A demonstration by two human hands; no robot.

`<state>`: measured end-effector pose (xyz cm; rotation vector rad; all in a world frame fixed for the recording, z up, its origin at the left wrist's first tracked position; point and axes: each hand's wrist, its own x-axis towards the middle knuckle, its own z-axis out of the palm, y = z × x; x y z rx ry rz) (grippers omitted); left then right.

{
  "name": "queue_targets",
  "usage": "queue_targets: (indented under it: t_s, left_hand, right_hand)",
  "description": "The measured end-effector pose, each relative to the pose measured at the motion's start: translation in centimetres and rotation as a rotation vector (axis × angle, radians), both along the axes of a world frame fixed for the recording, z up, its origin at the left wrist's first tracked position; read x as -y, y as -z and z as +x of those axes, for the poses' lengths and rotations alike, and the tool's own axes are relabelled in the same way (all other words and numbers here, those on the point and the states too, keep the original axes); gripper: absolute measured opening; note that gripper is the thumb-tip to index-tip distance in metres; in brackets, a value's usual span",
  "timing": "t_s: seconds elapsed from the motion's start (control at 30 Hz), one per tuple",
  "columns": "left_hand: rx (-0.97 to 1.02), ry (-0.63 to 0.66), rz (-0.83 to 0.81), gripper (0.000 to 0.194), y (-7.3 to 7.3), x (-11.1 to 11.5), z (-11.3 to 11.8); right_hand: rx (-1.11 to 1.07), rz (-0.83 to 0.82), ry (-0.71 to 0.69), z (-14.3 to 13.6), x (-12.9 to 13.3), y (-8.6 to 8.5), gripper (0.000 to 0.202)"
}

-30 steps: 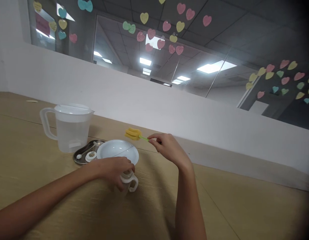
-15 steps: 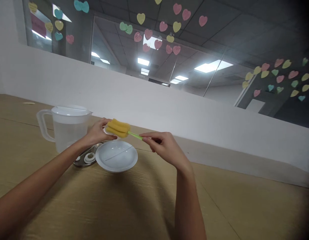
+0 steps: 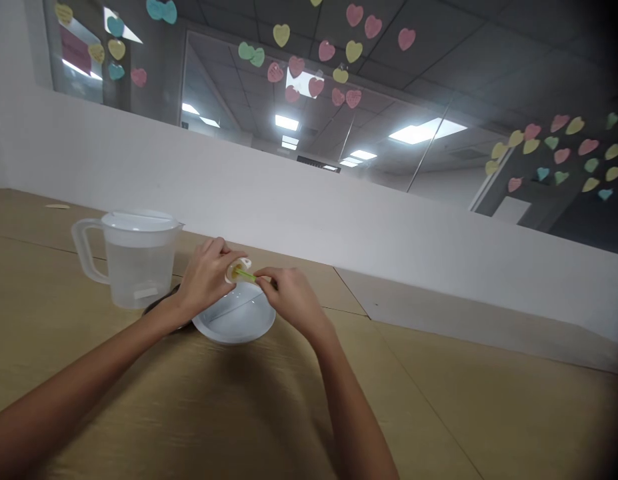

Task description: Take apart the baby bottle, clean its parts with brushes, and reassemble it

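Observation:
My left hand (image 3: 205, 279) is closed around a small bottle (image 3: 229, 273) with a white rim, its mouth facing right; most of its body is hidden by the fingers. Between my right hand's (image 3: 293, 297) thumb and fingers is the green handle of a sponge bottle brush (image 3: 247, 275). The brush's yellow sponge head is inside the bottle, with a little yellow showing at the mouth. Both hands are just above a white bowl (image 3: 239, 328), which has a thin line across its inside.
A translucent lidded pitcher (image 3: 139, 267) stands left of the bowl, handle to the left. A dark tray (image 3: 153, 308) sits partly hidden under my left forearm. Behind the wooden table (image 3: 429, 413) is a white low wall (image 3: 289, 200) below a window with heart-shaped notes.
My right hand has moved left, and the sponge head has gone into the bottle. My left hand has turned and shifted right, now covering more of the tray.

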<state>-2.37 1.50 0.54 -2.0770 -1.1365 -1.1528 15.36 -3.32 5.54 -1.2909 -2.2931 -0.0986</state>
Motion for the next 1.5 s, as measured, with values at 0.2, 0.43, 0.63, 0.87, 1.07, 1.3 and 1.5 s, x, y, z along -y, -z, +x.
queue_targets:
  t_s: [0.2, 0.43, 0.63, 0.87, 1.07, 1.3, 1.5]
  left_hand:
    - [-0.036, -0.019, -0.035, 0.037, -0.1, -1.6, -1.3]
    - [-0.002, 0.046, -0.061, 0.034, 0.1, -0.8, -0.4]
    - [-0.065, 0.01, 0.002, 0.033, 0.8, -1.8, -0.6]
    - [-0.454, -0.155, 0.124, 0.037, 1.7, -3.0, -1.1]
    - [-0.408, -0.028, -0.087, 0.038, 2.2, -2.9, -0.4]
    - [0.119, 0.19, -0.531, 0.074, 0.0, 0.1, 0.9]
    - [-0.165, 0.373, -0.702, 0.089, -0.1, 4.5, 3.5]
  right_hand:
    - [0.067, -0.013, 0.016, 0.3, 0.4, -0.3, 0.024]
    - [0.147, 0.009, 0.071, 0.2, 0.8, -0.4, 0.023]
    - [0.135, -0.019, 0.018, 0.8, 0.4, -0.5, 0.023]
    - [0.088, -0.155, 0.125, 5.5, 0.4, -2.2, 0.022]
    - [0.198, -0.149, 0.558, 6.9, -2.8, -1.1, 0.027]
    - [0.37, -0.515, 0.536, 5.5, -7.2, 3.4, 0.02]
    - [0.427, -0.732, 0.429, 4.6, -9.1, 6.7, 0.016]
